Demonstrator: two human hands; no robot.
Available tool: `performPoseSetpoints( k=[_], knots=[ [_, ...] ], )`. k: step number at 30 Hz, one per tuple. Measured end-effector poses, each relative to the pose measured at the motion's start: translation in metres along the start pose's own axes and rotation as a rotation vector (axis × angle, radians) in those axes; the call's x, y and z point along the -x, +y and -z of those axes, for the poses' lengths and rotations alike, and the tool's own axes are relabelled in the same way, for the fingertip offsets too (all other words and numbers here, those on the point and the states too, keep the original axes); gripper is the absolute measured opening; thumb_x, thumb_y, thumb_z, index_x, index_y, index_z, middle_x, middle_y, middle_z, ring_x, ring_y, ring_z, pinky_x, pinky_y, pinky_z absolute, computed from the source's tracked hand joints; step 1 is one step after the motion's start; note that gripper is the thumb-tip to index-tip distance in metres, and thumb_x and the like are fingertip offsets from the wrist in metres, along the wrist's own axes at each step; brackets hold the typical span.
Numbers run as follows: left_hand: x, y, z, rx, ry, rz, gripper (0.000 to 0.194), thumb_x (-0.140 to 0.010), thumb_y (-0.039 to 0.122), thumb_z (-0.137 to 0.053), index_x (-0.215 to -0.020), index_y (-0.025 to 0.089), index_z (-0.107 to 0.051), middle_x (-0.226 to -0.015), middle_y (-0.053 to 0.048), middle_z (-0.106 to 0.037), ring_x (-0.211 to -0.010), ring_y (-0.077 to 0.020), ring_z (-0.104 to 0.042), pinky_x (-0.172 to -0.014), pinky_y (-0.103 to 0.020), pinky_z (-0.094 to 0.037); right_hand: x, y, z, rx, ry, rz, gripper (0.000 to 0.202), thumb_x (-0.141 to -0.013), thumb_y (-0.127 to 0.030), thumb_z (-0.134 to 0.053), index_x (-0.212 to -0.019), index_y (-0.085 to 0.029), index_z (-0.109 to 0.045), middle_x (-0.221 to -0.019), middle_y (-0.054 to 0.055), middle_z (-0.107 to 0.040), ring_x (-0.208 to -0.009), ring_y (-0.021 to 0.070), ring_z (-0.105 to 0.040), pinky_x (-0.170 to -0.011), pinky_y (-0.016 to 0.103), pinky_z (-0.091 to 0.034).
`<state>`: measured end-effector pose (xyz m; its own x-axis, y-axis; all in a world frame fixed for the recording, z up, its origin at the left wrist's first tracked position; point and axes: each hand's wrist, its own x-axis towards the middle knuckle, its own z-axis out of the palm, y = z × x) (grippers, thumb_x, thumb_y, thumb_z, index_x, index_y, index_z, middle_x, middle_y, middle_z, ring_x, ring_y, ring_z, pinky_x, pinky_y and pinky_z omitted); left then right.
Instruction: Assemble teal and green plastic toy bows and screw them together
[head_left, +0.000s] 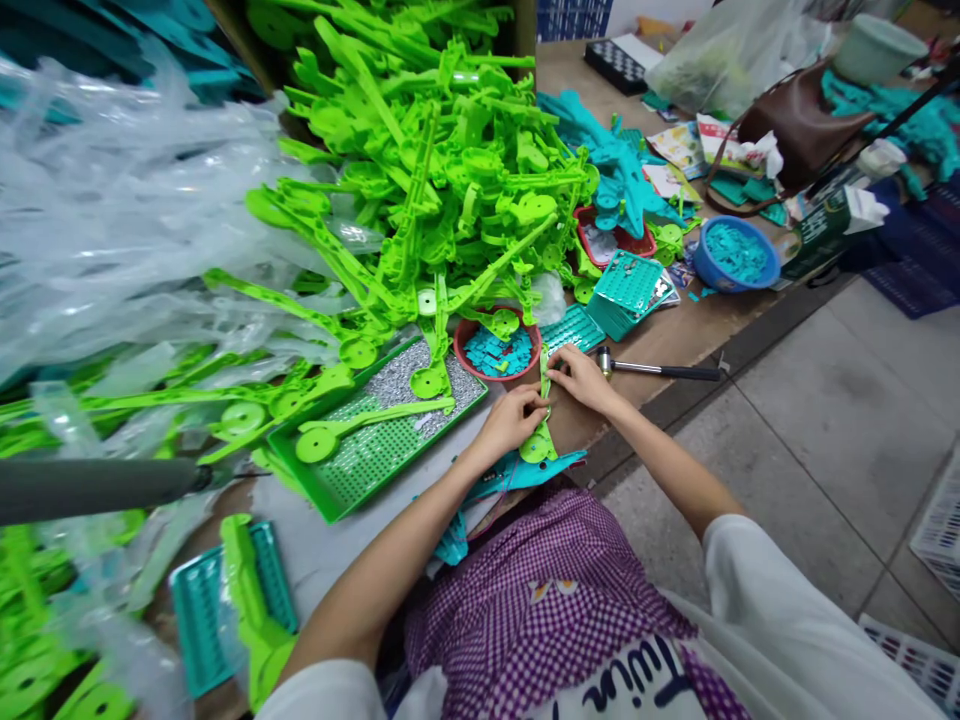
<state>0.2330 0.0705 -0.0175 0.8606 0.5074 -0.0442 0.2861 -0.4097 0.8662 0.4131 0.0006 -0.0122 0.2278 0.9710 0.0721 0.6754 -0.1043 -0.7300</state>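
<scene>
A lime-green plastic part with a rounded end (pixel 537 446) stands between my hands at the table's near edge. My left hand (pixel 513 418) is closed, its fingers pinching the middle of this part. Higher up, my right hand (pixel 581 378) has its thumb and fingers closed at the part's edge; any small piece in them is too small to make out. A teal plastic part (pixel 525 474) lies under the green one, against my apron. Just beyond my hands is a red bowl (pixel 457 352) of small teal pieces, with a green part across its rim.
A green tray (pixel 352 480) of small metal pieces stands left, green parts lying across it. Behind rises a large heap of green parts (pixel 450 170). Right of my hands lie a hammer (pixel 660 370), stacked teal trays (pixel 628 285) and a blue bowl (pixel 705 262). Clear plastic bags (pixel 135 200) fill the left.
</scene>
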Motion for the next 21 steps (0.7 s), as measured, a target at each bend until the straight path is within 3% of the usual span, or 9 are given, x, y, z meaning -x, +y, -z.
performPoseSetpoints(
  k=[9, 15, 21],
  knots=[
    [0.0, 0.001, 0.001, -0.04, -0.016, -0.006, 0.013, -0.081, 0.018, -0.061, -0.086, 0.021, -0.073, -0.121, -0.008, -0.071, -0.114, -0.0268, -0.066, -0.096, -0.041, -0.052, -0.039, -0.005, 0.022, 0.064, -0.409, -0.071, 0.005, -0.079, -0.012, -0.064, -0.079, -0.016, -0.061, -0.067, -0.005, -0.059, -0.062, 0.0097, -0.054, -0.061, 0.02, -0.035],
    [0.0, -0.001, 0.001, -0.08, -0.024, -0.044, 0.013, -0.082, 0.018, -0.061, -0.088, 0.022, -0.072, -0.113, -0.007, -0.073, -0.116, -0.0259, -0.064, -0.097, -0.04, -0.052, -0.05, -0.011, 0.028, 0.055, -0.534, -0.142, 0.003, -0.08, -0.014, -0.064, -0.08, -0.016, -0.062, -0.067, -0.005, -0.062, -0.05, 0.0075, -0.056, -0.055, 0.02, -0.036],
    [0.004, 0.0, -0.004, -0.182, 0.041, -0.134, 0.012, -0.084, 0.017, -0.059, -0.087, 0.017, -0.07, -0.145, -0.013, -0.051, -0.129, -0.0276, -0.054, -0.108, -0.045, -0.044, -0.052, -0.015, 0.032, 0.069, -0.547, -0.158, 0.003, -0.08, -0.014, -0.066, -0.078, -0.015, -0.064, -0.062, -0.005, -0.063, -0.05, 0.008, -0.059, -0.054, 0.018, -0.037]
  ],
)
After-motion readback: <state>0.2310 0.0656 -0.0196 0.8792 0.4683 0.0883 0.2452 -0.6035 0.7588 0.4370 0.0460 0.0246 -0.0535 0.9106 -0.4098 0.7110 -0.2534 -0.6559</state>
